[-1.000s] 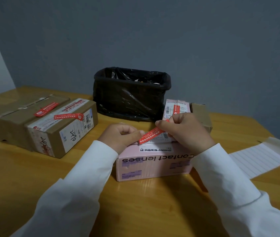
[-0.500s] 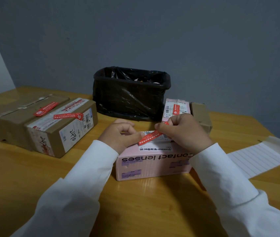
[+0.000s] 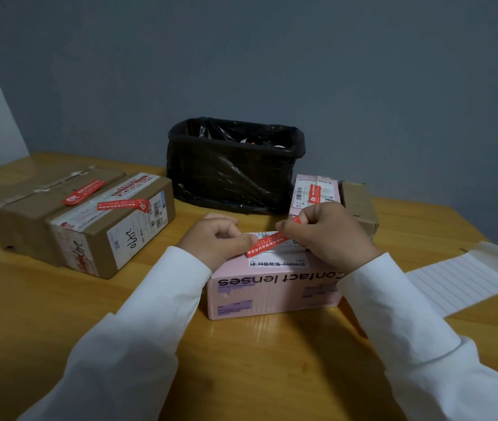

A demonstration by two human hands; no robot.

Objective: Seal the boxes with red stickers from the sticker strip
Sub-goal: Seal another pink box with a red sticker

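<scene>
From the head camera, both hands are over the pink box (image 3: 275, 287) at the middle of the wooden table (image 3: 29, 314), the one printed "Contact lenses" upside down on its near face. Stretched between them is a red sticker (image 3: 267, 245), running slantwise from lower left to upper right across the box's white top label. The left hand (image 3: 219, 241) is curled, its fingertip and thumb pinching or pressing the sticker's lower left end; the right hand (image 3: 323, 235) is closed on the upper right end, a red tip poking out above its fingers. Whether the sticker already touches the label along its whole length, I cannot tell.

To the left sit two brown cardboard boxes side by side, touching: the larger brown box (image 3: 29, 208) and the labelled brown box (image 3: 114, 232), each with a red sticker across its top. Behind the hands stands a black bin (image 3: 232, 168) lined with a black bag. Right of it, a smaller pink box (image 3: 316, 189) bears a sticker too, with a small brown box (image 3: 358, 205) just beside it. The white sticker strip (image 3: 460, 281) lies flat at the right, well apart from the hands.

Against a second ago, the sticker has come lower, closer to the box top, and the hands have drawn slightly nearer each other; the boxes have stayed put.
</scene>
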